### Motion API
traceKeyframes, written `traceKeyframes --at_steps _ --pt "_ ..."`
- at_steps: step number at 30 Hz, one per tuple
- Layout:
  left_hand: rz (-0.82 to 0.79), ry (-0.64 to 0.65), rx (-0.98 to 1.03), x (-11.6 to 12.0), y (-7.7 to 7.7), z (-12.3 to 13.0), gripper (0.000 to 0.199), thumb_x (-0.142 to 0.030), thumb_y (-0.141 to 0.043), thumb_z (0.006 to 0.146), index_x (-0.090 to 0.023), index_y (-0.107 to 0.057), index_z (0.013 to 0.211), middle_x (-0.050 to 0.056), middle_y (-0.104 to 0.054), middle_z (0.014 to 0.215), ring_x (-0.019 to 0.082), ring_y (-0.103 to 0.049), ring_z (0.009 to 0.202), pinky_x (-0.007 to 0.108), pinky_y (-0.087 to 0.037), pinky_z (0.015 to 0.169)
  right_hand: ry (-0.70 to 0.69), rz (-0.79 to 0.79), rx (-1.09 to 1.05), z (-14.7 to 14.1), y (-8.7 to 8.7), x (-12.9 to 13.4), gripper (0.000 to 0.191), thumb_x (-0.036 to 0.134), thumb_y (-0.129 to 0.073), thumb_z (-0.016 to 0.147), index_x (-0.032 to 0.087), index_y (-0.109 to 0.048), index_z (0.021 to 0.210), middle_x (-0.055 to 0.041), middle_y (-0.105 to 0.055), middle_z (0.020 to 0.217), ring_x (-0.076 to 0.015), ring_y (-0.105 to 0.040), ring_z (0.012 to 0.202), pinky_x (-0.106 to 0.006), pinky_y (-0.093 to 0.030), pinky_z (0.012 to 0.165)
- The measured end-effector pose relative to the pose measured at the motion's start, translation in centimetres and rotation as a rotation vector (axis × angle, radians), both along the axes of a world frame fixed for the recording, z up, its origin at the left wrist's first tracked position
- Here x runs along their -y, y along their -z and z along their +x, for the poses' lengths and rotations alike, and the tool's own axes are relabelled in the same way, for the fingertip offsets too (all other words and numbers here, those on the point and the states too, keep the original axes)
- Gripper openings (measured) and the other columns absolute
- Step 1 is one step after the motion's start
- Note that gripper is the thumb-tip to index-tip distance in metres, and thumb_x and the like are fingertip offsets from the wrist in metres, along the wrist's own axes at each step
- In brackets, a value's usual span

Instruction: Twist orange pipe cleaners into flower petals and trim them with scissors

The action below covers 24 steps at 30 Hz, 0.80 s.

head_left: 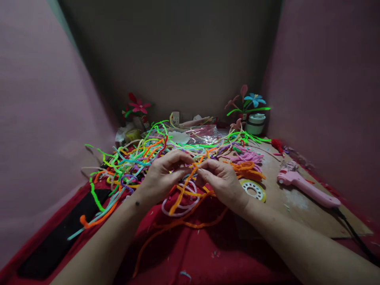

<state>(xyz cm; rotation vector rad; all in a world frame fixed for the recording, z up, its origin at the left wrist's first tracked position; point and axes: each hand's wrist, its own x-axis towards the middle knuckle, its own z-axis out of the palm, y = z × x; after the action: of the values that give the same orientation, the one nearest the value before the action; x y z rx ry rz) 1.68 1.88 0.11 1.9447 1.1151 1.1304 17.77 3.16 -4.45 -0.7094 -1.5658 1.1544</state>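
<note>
Both hands meet near the middle of the view, over a tangle of fuzzy coloured stems (130,158). My left hand (168,170) pinches an orange fuzzy stem (181,194) between thumb and fingertips. Close beside it, my right hand (219,178) pinches the same orange piece, its fingertips nearly touching the left ones. One end of the piece hangs down toward the red cloth, and another bit sticks up between the hands. Below them, a pale pink loop (166,209) and longer orange stems (202,225) lie on the cloth.
On a brown board (291,213) at the right lie a pink glue gun (311,192) with a black cord, a yellow-rimmed disc (253,190) and an orange bundle (247,170). A black flat object (59,237) is at left. Fuzzy flowers (255,99) and a jar (255,124) stand behind.
</note>
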Motion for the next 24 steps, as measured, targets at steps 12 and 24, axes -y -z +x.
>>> traceKeyframes --at_steps 12,24 --pt "0.084 0.021 -0.247 0.1 0.1 0.0 0.019 -0.025 -0.055 0.08 -0.016 -0.051 0.064 -0.001 -0.049 0.068 0.012 -0.046 0.068 0.022 -0.038 0.064 -0.038 0.038 0.1 -0.1 -0.6 1.1 0.017 0.02 -0.049 0.079 0.016 -0.053 0.062 0.0012 -0.053 0.057 -0.0092 -0.047 0.053 -0.021 -0.038 0.052" --pt "-0.353 -0.04 0.087 -0.3 1.3 0.7 0.019 -0.031 -0.059 0.075 -0.015 -0.052 0.067 -0.004 -0.049 0.061 0.007 -0.043 0.055 0.018 -0.036 0.053 0.119 0.257 0.211 -0.3 0.3 0.9 0.018 0.018 -0.047 0.079 0.018 -0.05 0.062 0.0014 -0.051 0.057 -0.0098 -0.046 0.053 -0.022 -0.036 0.054"
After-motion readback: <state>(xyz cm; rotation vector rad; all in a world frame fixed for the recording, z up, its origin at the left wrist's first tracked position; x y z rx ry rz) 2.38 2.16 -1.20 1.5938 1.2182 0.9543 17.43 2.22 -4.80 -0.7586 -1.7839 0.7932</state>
